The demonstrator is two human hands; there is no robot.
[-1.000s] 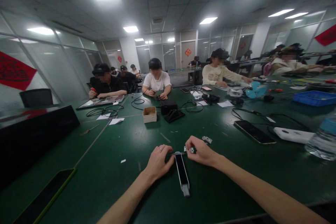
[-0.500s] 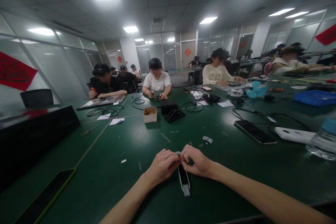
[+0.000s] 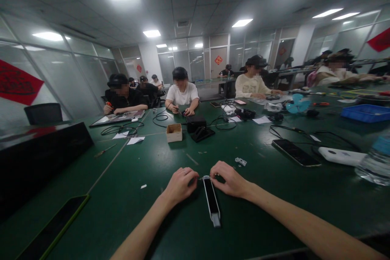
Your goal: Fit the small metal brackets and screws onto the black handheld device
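**Head view: left hand [image 3: 182,185] and right hand [image 3: 230,179] flank the far end of a slim device [image 3: 211,197]**

The slim device lies on the green desk [image 3: 252,227] in front of the person, between the two forearms, its black face up within a pale rim and its grey end piece [image 3: 216,220] toward the person. The left hand, with a ring on one finger, is just left of the far end; its fingers are curled, tips close together. The right hand is bent over the other side, thumb and forefinger drawn in close to that same end. Whether either hand's fingers grip something small there, I cannot tell.

Just beyond the right hand lies a small metal part [image 3: 240,161]. Left of the left hand is a white scrap [image 3: 143,186]. Farther off to the right are a dark-screened phone [image 3: 295,152], a white device [image 3: 339,156] and a clear bottle [image 3: 376,164]. Beyond the hands, an open box [image 3: 174,135] stands near a seated co-worker in white [image 3: 182,94].
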